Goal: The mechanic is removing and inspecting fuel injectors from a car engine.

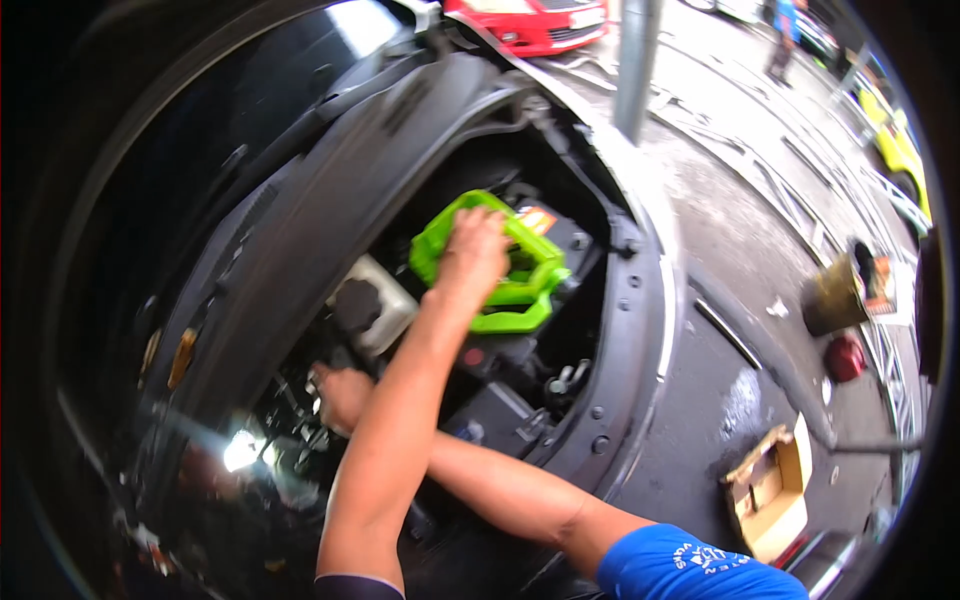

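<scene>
The left hand point(475, 250) reaches up into the open engine bay point(560, 400) of a dark car. It lies on a bright green plastic frame point(525, 270), and its fingers point(490, 222) are bent over the upper bar of the frame, so the hand is closed on it. The green plastic frame sits on top of a black battery point(565, 235) with an orange label, in the upper middle of the bay, near the right edge of the opening.

The right hand point(340, 395) comes from the lower right, from a blue sleeve point(690, 565), and its forearm passes under the left forearm. It is low in the bay among hoses and metal parts, on the left side. Its fingers are hidden between the parts, so I cannot tell how open it is or if it holds something.

Just beside the green plastic frame, to the left, stands a white tank point(385, 310) with a black cap point(357, 303).

Outside the car, the ground point(740, 250) is wet. 1 open cardboard box point(775, 490) lies at the lower right, 1 grey pole point(635, 60) stands at the top, and 1 red car point(530, 22) is behind it.
</scene>
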